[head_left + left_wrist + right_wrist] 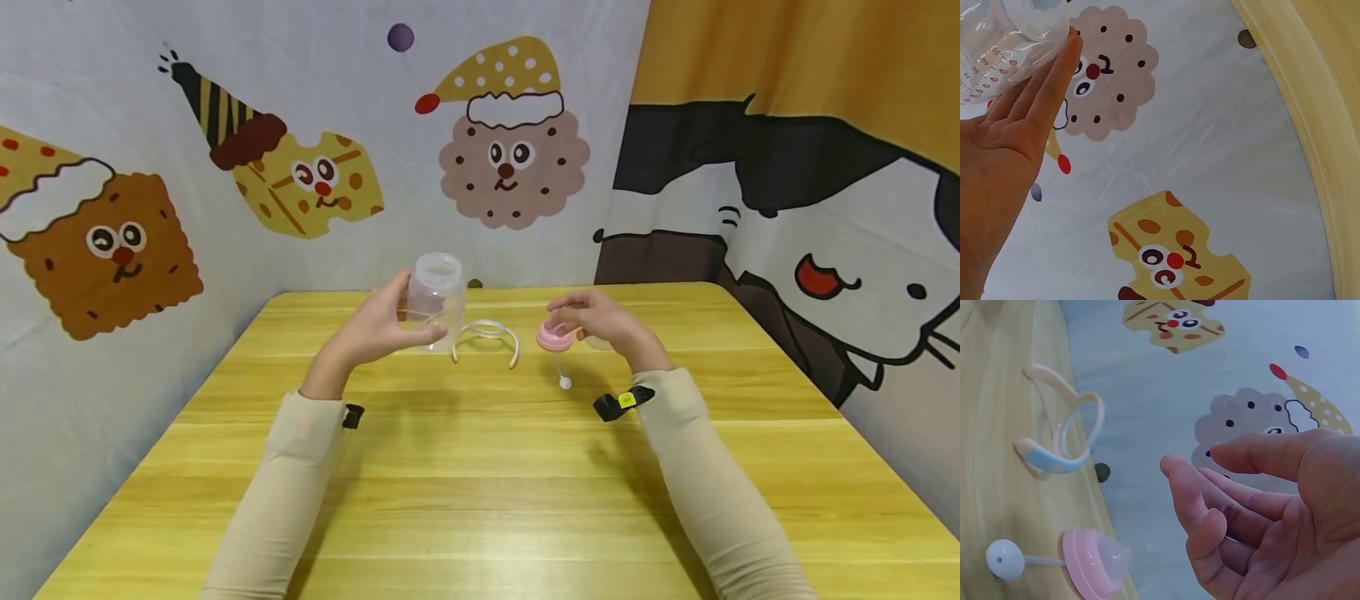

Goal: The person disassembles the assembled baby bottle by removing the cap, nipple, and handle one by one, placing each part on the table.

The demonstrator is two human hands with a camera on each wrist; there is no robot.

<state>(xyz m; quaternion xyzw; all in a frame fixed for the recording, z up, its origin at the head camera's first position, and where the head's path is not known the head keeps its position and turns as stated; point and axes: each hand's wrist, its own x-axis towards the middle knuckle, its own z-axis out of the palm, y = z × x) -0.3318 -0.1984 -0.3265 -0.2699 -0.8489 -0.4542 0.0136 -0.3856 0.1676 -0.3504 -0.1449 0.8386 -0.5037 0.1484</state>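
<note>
My left hand (382, 321) grips a clear baby bottle (437, 304) upright above the table, thumb on the near side and fingers behind. Measuring marks show on the bottle (997, 59) in the left wrist view; its mouth is uncovered. The right hand (596, 321) hovers over a pink bottle collar with a clear nipple (1094, 562); its loosely bent fingers hold nothing. From the collar, a thin straw with a white weighted ball (565, 382) extends along the table. Between the hands lies a two-armed bottle handle (1060, 425) with a ring.
A clear dome-like piece (598, 342) sits partly hidden behind the right hand. Beneath everything is a wood-grain table (480, 500), with a cartoon-printed curtain (337, 100) hanging at its far edge.
</note>
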